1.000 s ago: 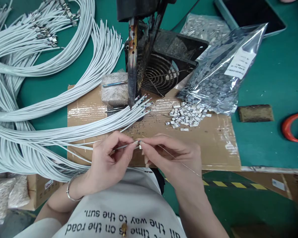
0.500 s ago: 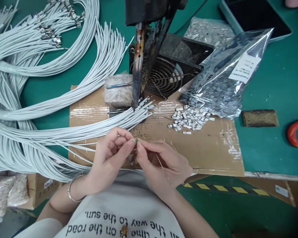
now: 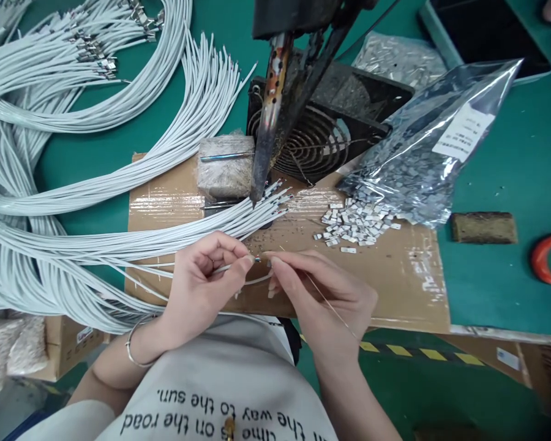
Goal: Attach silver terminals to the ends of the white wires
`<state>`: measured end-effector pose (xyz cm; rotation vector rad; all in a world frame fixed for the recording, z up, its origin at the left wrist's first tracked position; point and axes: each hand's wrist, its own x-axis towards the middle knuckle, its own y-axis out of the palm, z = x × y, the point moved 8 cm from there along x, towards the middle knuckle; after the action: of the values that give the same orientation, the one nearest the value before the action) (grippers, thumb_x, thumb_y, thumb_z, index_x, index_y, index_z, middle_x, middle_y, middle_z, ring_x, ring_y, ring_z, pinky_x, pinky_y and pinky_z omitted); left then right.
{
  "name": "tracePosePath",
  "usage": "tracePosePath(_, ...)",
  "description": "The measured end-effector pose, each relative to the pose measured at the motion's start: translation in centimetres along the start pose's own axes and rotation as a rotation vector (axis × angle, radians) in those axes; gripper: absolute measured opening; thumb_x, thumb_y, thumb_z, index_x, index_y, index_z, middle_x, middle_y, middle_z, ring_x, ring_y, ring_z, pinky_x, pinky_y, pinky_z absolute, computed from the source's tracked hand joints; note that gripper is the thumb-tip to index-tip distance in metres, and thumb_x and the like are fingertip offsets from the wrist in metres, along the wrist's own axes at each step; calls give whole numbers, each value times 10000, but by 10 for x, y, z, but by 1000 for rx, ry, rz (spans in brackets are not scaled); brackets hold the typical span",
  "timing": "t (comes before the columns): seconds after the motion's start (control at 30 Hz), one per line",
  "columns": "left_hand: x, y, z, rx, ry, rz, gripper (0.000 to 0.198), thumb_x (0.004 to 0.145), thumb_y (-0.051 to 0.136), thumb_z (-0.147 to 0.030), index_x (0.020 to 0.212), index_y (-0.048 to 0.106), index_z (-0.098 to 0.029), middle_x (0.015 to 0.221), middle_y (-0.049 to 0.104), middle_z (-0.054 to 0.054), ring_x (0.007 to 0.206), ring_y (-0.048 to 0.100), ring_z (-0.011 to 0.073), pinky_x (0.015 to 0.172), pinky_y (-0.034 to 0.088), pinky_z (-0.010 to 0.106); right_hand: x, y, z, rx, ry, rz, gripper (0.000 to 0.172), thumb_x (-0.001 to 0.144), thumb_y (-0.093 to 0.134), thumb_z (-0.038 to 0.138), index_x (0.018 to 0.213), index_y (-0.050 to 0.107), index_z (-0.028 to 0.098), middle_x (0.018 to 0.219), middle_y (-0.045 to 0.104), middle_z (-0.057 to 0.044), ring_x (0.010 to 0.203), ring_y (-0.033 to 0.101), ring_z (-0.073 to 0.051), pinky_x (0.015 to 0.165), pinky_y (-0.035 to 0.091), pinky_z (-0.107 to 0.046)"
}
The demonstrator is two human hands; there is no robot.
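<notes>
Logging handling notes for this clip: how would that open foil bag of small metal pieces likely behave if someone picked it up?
The foil bag would probably sag and crumple, since its film is thin and creased. It looks fairly heavy for its size, being packed with metal pieces. Its mouth lies open with pieces already spilled on the cardboard, so lifting it would likely spill more.

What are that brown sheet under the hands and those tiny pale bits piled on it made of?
The brown flat sheet looks like cardboard, glossy where clear tape seems to cover it. The small pale pieces look like shiny metal, judging by their silvery glint.
</notes>
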<state>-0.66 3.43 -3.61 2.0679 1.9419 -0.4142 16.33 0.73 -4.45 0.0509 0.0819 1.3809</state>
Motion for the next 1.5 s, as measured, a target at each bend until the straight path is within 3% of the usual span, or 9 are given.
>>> tracePosePath(0.47, 1, 4, 0, -37, -27, 41, 102, 868, 774, -148, 793, 705, -157, 570, 568, -55, 487, 424, 43, 462, 336, 131, -1, 5, 5, -19, -52, 47, 281, 955, 745, 48, 1024, 869, 291, 818, 747, -4, 594, 648, -150, 539, 553, -260)
tracePosePath(0.67, 2, 4, 3, -72, -85, 33, 112, 850, 780, -150, 776, 696, -157, 545, 550, -68, 468, 413, 36, 456, 344, 123, -7, 10, 33, -265, -506, 22, 398, 940, 718, -64, 1184, 828, 230, 916, 782, -48, 685, 710, -187, 604, 604, -305)
tracePosePath(0.8, 2, 3, 4, -75, -79, 26, 111, 851, 780, -143, 771, 705, -161, 549, 569, -66, 463, 423, 32, 454, 344, 116, -11, 11, 35, -339, -602, 21, 414, 918, 717, -100, 1203, 816, 184, 897, 769, -64, 679, 703, -192, 608, 602, -315)
tracePosePath(0.93, 1, 0, 6, -68, -65, -2, 116, 872, 782, -157, 774, 719, -166, 568, 595, -55, 470, 433, 33, 454, 340, 117, -9, 4, 31, -313, -507, -2, 381, 942, 711, -53, 1159, 831, 237, 904, 767, -39, 674, 699, -184, 619, 601, -309)
tracePosePath(1.13, -1, -1, 5, -48, -29, -3, 103, 859, 801, -165, 784, 732, -173, 589, 595, -39, 497, 440, 49, 479, 340, 143, -1, -4, 7, -81, -120, -39, 271, 963, 752, 39, 1076, 851, 264, 801, 745, 10, 605, 678, -142, 556, 593, -239)
tracePosePath(1.23, -1, -3, -1, 20, 12, -21, 115, 848, 799, -172, 762, 723, -173, 566, 510, -49, 490, 336, 52, 458, 257, 173, 2, -4, -3, 86, 15, -66, 216, 926, 774, 55, 967, 858, 250, 727, 731, 22, 537, 658, -123, 509, 592, -193)
tracePosePath(1.3, -1, -3, -5, 72, 42, -39, 130, 840, 796, -181, 740, 714, -170, 582, 502, -40, 494, 302, 56, 450, 216, 198, 5, -1, -5, 157, 54, -52, 221, 921, 771, 59, 950, 866, 256, 726, 728, 18, 551, 665, -123, 515, 592, -183)
tracePosePath(1.5, -2, -3, -3, 129, 68, -53, 118, 876, 792, -220, 778, 745, -175, 783, 688, 47, 570, 462, 88, 475, 257, 222, 12, 5, -5, 189, 66, -8, 239, 915, 783, 64, 932, 873, 284, 848, 735, 12, 555, 607, -86, 499, 515, -175)
